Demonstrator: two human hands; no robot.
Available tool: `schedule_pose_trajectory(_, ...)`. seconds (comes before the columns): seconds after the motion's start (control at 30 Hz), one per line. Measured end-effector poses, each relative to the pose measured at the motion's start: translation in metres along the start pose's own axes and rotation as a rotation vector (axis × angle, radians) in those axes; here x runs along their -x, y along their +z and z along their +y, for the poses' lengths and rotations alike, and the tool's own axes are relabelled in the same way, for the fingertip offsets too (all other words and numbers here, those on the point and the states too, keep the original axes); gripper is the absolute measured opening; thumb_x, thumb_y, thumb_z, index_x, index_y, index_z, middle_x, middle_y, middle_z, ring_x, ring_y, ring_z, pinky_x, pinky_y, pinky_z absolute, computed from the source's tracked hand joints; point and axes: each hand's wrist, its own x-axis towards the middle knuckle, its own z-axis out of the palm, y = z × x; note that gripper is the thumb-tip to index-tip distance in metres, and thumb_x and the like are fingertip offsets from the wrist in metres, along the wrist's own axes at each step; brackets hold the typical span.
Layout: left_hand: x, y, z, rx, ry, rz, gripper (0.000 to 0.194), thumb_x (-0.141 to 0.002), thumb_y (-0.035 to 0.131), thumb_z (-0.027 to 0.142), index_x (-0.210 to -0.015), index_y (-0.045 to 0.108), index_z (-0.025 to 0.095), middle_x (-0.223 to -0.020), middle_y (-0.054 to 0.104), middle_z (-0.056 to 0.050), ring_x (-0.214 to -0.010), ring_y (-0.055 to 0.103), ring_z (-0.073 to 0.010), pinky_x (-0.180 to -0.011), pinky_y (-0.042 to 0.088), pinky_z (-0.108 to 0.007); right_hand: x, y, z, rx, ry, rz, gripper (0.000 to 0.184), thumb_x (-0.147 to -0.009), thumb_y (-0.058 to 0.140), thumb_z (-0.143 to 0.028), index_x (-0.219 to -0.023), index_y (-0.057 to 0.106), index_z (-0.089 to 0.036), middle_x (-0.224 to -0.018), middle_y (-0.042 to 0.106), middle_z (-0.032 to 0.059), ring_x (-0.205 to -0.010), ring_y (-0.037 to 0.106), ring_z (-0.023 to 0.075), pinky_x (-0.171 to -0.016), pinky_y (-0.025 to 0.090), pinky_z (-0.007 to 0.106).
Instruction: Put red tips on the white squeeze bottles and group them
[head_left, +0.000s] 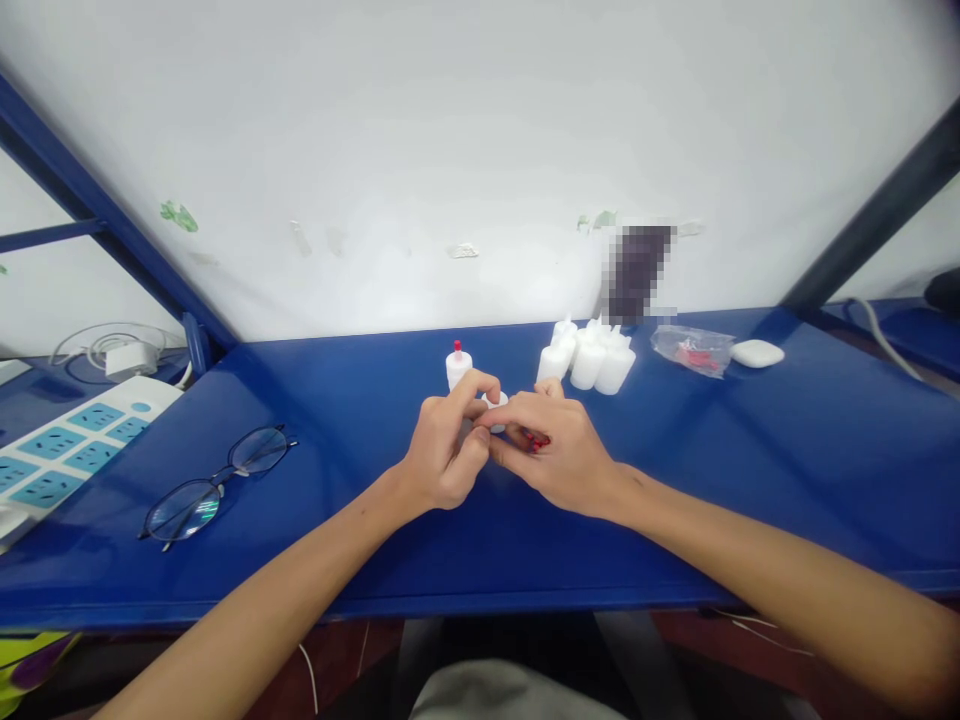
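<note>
Over the middle of the blue desk, my left hand (454, 445) is closed around a small white plastic bottle (495, 412), mostly hidden by the fingers. My right hand (566, 445) meets it from the other side, its fingertips at the bottle and the left thumb. Several small red caps (536, 441) show inside the curled right fingers. Just beyond my left hand stands a white squeeze bottle (459, 370) with a red cap on its tip. Behind my right hand several white bottles (589, 362) stand grouped, with pale tips and no red visible.
A clear bag (694, 350) with red pieces lies right of the bottles, beside a white rounded object (757, 353). A blurred dark panel (637, 275) leans on the wall. Eyeglasses (259, 450) and a power strip (86, 435) are at left. Blue posts (127, 225) flank the desk.
</note>
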Motion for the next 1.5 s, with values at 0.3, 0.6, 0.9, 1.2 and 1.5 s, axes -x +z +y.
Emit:
schedule_pose_trajectory(0.3,-0.002,0.0,-0.002,-0.05,0.012,0.092,0.021,-0.091,0.046,0.032,-0.108,0.047,0.019,-0.064,0.053,0.005,-0.047,0.04,-0.0098,-0.049,0.031,-0.025,-0.001,-0.001,0.002,-0.099,0.012,0.048,0.006,-0.091,0.059,-0.019,-0.093,0.063,-0.022,-0.053,0.044,-0.0093,-0.047,0.036,0.0084,-0.059,0.036,0.028)
schedule_pose_trajectory(0.6,-0.004,-0.014,-0.02,-0.089,-0.076,0.341,0.013,-0.083,0.039,0.018,-0.071,0.044,0.019,-0.069,0.054,-0.001,-0.054,0.044,-0.0128,-0.055,0.035,-0.029,-0.019,-0.017,0.029,-0.076,0.349,0.107,0.01,-0.092,0.058,-0.03,-0.094,0.059,-0.02,-0.053,0.04,-0.0093,-0.047,0.039,0.0091,-0.051,0.031,0.026)
schedule_pose_trajectory(0.9,-0.004,-0.01,-0.012,-0.279,0.051,0.093,0.021,-0.098,0.043,0.024,-0.095,0.062,0.015,-0.079,0.063,-0.003,-0.067,0.054,-0.0133,-0.067,0.043,-0.028,-0.022,-0.022,0.034,0.112,0.338,-0.141,0.022,-0.093,0.057,-0.036,-0.106,0.066,-0.02,-0.055,0.049,-0.008,-0.052,0.043,0.0093,-0.061,0.034,0.027)
schedule_pose_trajectory(1.2,0.001,-0.006,-0.018,-0.383,0.08,0.115,0.026,-0.103,0.034,0.025,-0.108,0.058,0.017,-0.07,0.058,0.002,-0.055,0.049,-0.009,-0.058,0.04,-0.022,-0.018,-0.04,0.043,0.2,0.374,-0.711,0.011,-0.084,0.056,-0.025,-0.08,0.065,-0.02,-0.057,0.055,-0.0039,-0.051,0.047,0.0105,-0.051,0.03,0.025)
schedule_pose_trajectory(1.5,0.003,-0.008,-0.023,-0.326,0.082,0.049,0.025,-0.099,0.031,0.021,-0.108,0.054,0.018,-0.064,0.048,0.005,-0.052,0.043,-0.0102,-0.057,0.036,-0.025,-0.016,-0.034,0.037,0.397,0.374,-0.757,0.016,-0.081,0.056,-0.029,-0.068,0.057,-0.02,-0.063,0.06,0.0006,-0.058,0.051,0.0144,-0.055,0.032,0.027)
